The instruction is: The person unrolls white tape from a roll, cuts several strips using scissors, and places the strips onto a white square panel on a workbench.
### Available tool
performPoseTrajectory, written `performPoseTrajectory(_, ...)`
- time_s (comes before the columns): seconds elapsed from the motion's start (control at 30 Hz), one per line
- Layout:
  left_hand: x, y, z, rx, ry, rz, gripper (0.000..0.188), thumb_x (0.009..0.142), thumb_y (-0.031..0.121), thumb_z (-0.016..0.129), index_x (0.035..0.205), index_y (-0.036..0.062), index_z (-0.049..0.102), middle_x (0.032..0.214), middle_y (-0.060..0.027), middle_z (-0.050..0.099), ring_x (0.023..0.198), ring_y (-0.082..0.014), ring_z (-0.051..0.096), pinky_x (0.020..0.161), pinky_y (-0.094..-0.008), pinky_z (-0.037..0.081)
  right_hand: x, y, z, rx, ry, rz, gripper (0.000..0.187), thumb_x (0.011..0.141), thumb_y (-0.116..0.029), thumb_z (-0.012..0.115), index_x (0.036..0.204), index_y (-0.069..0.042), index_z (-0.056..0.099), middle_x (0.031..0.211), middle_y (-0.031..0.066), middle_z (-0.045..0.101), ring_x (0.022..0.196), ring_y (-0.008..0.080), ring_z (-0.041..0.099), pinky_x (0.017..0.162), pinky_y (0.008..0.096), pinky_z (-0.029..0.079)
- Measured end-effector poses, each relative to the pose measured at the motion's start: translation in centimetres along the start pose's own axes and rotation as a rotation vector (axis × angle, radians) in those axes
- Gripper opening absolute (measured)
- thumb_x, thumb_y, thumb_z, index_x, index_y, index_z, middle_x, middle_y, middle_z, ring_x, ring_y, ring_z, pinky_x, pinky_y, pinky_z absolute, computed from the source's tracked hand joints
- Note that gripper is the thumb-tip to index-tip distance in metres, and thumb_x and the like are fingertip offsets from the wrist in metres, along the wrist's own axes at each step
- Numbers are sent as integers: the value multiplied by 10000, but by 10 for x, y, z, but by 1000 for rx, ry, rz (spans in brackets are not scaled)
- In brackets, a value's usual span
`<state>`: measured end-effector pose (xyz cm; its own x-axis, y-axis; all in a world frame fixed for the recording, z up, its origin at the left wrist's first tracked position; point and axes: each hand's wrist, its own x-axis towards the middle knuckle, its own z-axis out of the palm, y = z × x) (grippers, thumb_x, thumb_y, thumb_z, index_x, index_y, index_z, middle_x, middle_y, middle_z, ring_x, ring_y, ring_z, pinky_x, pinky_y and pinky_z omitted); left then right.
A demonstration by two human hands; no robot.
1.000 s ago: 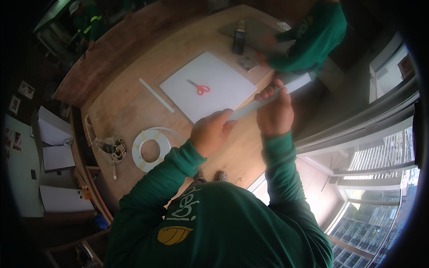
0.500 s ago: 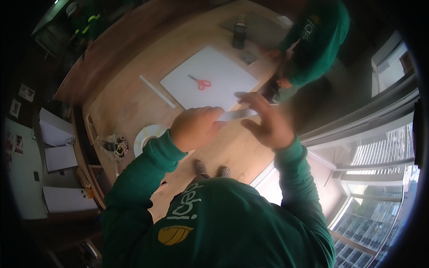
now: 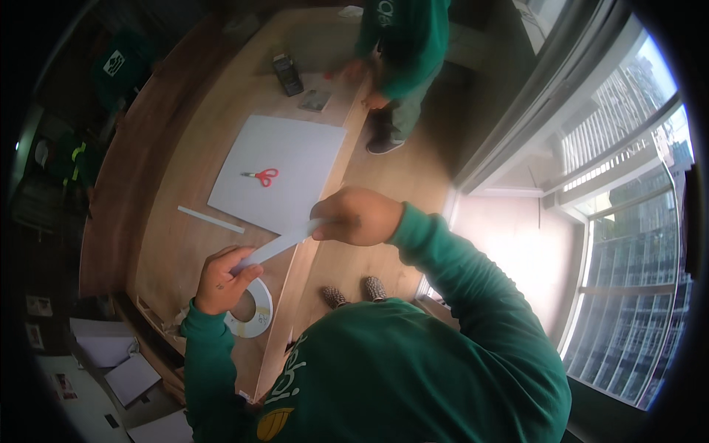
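Wooden tabletop (image 3: 193,140) beneath flat white strip (image 3: 275,249).

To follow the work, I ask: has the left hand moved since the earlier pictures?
Yes: in view, the left hand has moved left from the near corner of the board and now partly covers the roll.

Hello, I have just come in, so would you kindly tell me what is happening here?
The left hand and right hand hold a flat white strip between them, over a wooden table. Red-handled scissors lie on a white panel, with a second strip beside it. A white ring-shaped roll shows partly behind the left hand. A co-worker in green stands near the table's far end.
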<state>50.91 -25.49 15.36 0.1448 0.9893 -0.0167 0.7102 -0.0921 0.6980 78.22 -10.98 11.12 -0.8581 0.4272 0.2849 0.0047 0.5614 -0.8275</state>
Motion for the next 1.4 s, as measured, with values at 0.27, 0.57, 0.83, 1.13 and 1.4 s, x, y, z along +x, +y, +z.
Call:
performPoseTrajectory(0.27, -12, -41, 17, -36, -58, -127, 259, 854, 139, 701, 1033, -36, 636, 799, -90, 610, 700, -145, 552, 660, -279, 464, -34, 19, -20, -100, -38, 156, 178, 845, -200, 667, 906, -33, 670, 767, 191, 635, 721, 353, 604, 673, 416, 469)
performPoseTrajectory(0.57, -5, -67, 49, 28, -116, -109, 259, 876, 190, 683, 994, -34, 628, 744, -84, 560, 653, -151, 507, 611, -288, 431, -50, 57, 0, -165, -226, 450, 309, 851, -335, 646, 882, -29, 662, 811, 161, 644, 782, 316, 618, 720, 425, 471)
performPoseTrajectory(0.83, 3, -64, 64, -3, -219, -51, 243, 898, 198, 655, 994, -24, 629, 723, -83, 551, 633, -152, 492, 591, -293, 418, -38, 74, 25, 113, -442, 522, 343, 881, -347, 604, 838, -7, 632, 683, 112, 595, 638, 236, 591, 636, 380, 464)
performPoseTrajectory(1.13, 15, -57, 79, 22, -281, 45, 210, 879, 169, 658, 972, -18, 637, 731, -113, 572, 626, -191, 517, 596, -318, 428, -2, 80, 92, 543, -534, 521, 199, 877, -220, 543, 855, -29, 599, 621, 51, 535, 579, 187, 590, 566, 340, 481)
performPoseTrajectory(1.4, -1, -72, 75, -7, -177, -107, 193, 871, 151, 674, 939, -23, 627, 729, -70, 592, 653, -138, 530, 621, -297, 441, 6, 102, 110, 526, -424, 517, 151, 791, -195, 608, 777, -44, 615, 581, 20, 498, 478, 129, 478, 431, 308, 383)
